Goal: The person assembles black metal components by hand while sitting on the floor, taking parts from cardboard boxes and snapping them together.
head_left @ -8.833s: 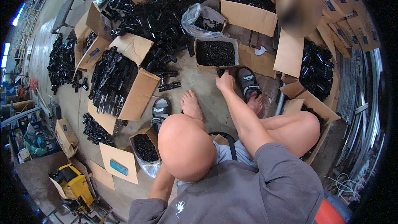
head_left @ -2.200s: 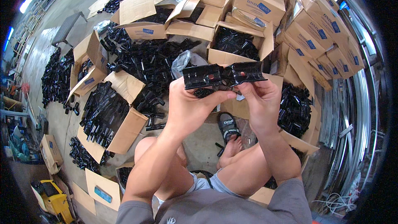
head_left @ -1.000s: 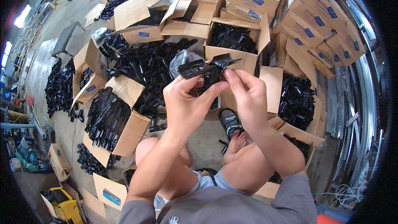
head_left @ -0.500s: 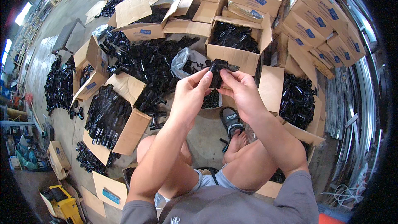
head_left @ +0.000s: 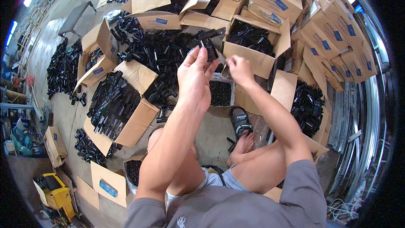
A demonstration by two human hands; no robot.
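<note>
My left hand (head_left: 194,71) is raised in front of me, its fingertips pinching a glossy black plastic fitting (head_left: 209,45) with a branching, angled shape. To the right and apart from it, my right hand (head_left: 240,71) has its fingers curled together; whatever they may hold is too small or hidden to make out. Below and between the hands stands a small bin of little black parts (head_left: 220,93). Behind my left hand spreads a large heap of black fittings (head_left: 154,59) on the floor.
Open cartons of black fittings surround me, including a carton (head_left: 249,61) ahead right and a carton (head_left: 137,122) at left. Closed boxes (head_left: 329,29) are stacked at far right beside metal profiles (head_left: 363,114). A phone (head_left: 108,188) lies on a carton flap; a yellow machine (head_left: 59,196) stands lower left.
My right hand has come off the black fitting and moved a little away, its fingers now curled. The left hand alone holds the fitting, slightly higher and turned. The view has shifted slightly.
</note>
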